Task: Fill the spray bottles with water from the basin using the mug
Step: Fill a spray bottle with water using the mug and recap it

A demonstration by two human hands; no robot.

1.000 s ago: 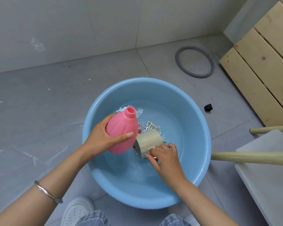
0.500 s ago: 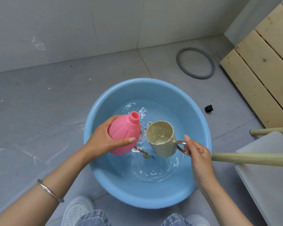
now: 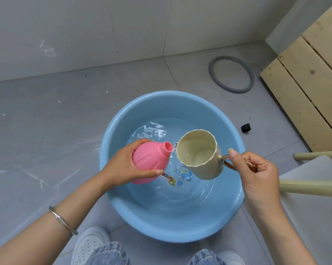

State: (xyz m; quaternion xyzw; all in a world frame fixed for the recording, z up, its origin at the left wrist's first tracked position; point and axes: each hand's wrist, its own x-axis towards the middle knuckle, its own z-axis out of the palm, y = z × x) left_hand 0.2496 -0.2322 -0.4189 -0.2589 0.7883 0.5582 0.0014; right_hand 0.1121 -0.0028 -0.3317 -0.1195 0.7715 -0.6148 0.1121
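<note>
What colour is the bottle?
Pink, in the head view: the bottle.

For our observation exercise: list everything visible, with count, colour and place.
basin: 1, blue, floor, holds water
bottle: 1, pink, open, over basin
mug: 1, beige, beside bottle mouth
ring: 1, grey, floor behind basin
cube: 1, black, floor right of basin
slats: several, wooden, far right
poles: 2, wooden, right
board: 1, white, lower right
shoes: 2, white, bottom edge
bracelet: 1, silver, left wrist
left hand: 1, grips bottle
right hand: 1, holds mug handle

Grey tiled floor (image 3: 46,121) — pale wall (image 3: 84,25)
</note>
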